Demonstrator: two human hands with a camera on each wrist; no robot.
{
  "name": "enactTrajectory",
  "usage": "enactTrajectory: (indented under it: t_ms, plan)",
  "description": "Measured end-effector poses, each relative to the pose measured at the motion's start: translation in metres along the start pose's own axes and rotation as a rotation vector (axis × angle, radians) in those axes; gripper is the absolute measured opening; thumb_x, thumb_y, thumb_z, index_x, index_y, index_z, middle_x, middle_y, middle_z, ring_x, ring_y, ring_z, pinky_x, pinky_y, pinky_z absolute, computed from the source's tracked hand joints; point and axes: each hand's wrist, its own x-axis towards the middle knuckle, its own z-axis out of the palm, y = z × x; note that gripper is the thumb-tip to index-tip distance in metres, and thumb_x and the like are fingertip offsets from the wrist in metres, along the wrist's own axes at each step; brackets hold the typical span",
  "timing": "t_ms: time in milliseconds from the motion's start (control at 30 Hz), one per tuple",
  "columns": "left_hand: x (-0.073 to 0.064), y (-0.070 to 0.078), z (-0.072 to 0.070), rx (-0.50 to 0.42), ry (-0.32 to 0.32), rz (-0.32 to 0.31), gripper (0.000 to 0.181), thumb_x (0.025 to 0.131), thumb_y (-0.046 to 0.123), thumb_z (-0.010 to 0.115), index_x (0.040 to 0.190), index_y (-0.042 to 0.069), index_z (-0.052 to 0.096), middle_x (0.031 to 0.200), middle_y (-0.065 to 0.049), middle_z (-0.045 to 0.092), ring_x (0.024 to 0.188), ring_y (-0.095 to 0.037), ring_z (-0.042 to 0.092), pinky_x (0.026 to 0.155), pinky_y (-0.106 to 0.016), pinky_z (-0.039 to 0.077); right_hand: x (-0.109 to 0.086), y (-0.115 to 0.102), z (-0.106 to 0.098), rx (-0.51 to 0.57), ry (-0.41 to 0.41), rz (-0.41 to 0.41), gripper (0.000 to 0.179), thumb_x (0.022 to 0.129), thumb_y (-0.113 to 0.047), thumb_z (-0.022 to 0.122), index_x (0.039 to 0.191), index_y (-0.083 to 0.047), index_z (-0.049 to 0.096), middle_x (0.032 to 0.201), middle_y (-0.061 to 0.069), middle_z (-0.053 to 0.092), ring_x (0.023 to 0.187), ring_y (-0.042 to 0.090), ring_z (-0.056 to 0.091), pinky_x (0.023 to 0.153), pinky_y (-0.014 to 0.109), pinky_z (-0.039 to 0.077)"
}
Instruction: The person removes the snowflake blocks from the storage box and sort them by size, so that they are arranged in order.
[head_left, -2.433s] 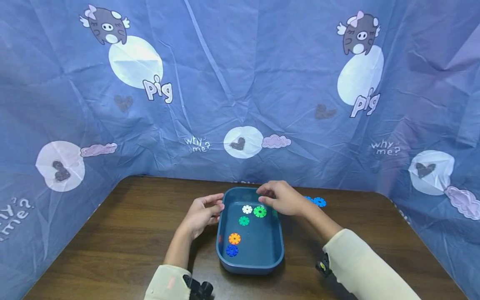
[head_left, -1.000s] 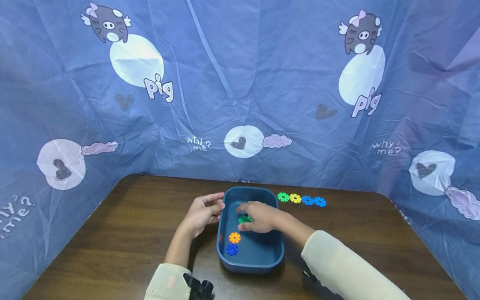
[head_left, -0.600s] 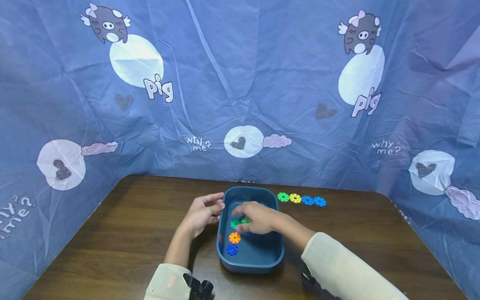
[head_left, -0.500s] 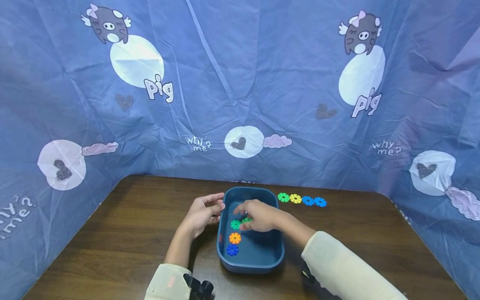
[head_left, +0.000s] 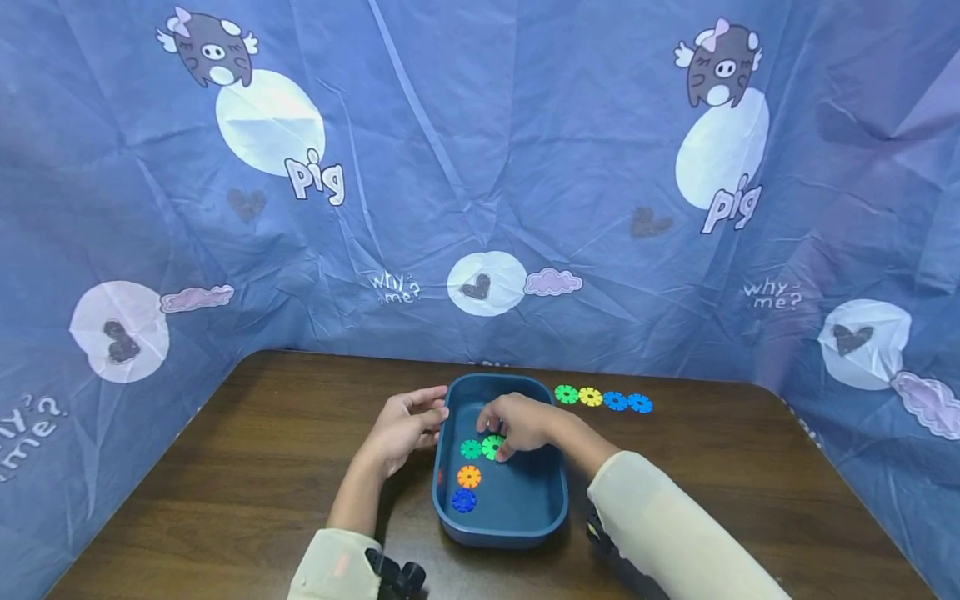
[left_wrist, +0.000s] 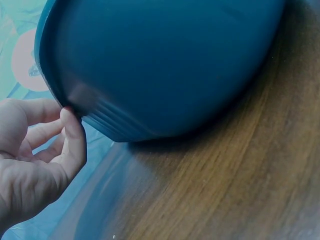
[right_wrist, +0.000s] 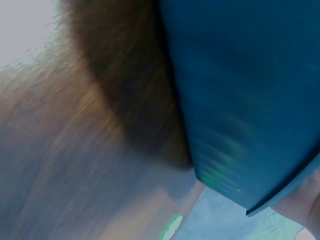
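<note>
A deep blue plastic tub (head_left: 501,533) stands on the table. My left hand (head_left: 401,429) is at its left rim; in the left wrist view, thumb and forefinger of the left hand (left_wrist: 42,155) pinch the rim. Inside the tub, my right hand (head_left: 519,422) reaches down with bent fingers, its thumb overlapping a bright green notched disc (head_left: 491,447). Whether it holds a disc I cannot tell. Left of that lies a teal disc (head_left: 471,449), with an orange disc (head_left: 468,477) and a dark blue disc (head_left: 463,501) nearer the front. The tub wall hides these fingers in the right wrist view.
Behind the tub to the right, a row of discs lies on the brown table (head_left: 300,467): a green disc (head_left: 566,394), a yellow disc (head_left: 590,397) and two blue discs (head_left: 627,402). A blue printed cloth (head_left: 420,208) hangs around the table.
My right hand has come from the tub's far right rim down to its middle. The bright green and teal discs have shifted left; the white disc is now hidden. My left hand stays.
</note>
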Motion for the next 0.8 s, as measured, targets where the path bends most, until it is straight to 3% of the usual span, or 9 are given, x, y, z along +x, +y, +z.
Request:
enactTrajectory:
  t_ms: [300, 567, 800]
  plan:
    - [0.0001, -0.0003, 0.0002, 0.008, -0.003, 0.001, 0.043, 0.097, 0.001, 0.065, 0.139, 0.000, 0.059, 0.118, -0.017, 0.058, 0.087, -0.018, 0.063, 0.069, -0.028, 0.058, 0.0076, 0.0020, -0.0032, 0.070, -0.025, 0.025, 0.033, 0.077, -0.005, 0.089, 0.105, -0.013, 0.073, 0.094, -0.002, 0.066, 0.089, 0.014, 0.058, 0.086, 0.035, 0.053]
    - [0.0004, -0.0002, 0.0001, 0.007, -0.009, 0.000, 0.043, 0.097, 0.000, 0.065, 0.139, -0.001, 0.059, 0.116, -0.017, 0.058, 0.087, -0.019, 0.063, 0.068, -0.028, 0.058, 0.0102, 0.0060, -0.0029, 0.134, -0.041, 0.035, 0.034, 0.077, -0.003, 0.088, 0.105, -0.014, 0.071, 0.094, 0.000, 0.064, 0.088, 0.016, 0.057, 0.085, 0.036, 0.051]
    - [0.0002, 0.0010, -0.0003, 0.015, 0.000, -0.010, 0.042, 0.097, 0.001, 0.065, 0.139, 0.000, 0.060, 0.117, -0.017, 0.059, 0.089, -0.021, 0.064, 0.069, -0.029, 0.059, 0.0103, 0.0051, -0.0029, 0.111, -0.034, 0.033, 0.028, 0.079, -0.006, 0.088, 0.100, -0.015, 0.072, 0.095, -0.003, 0.066, 0.091, 0.014, 0.057, 0.089, 0.036, 0.052]
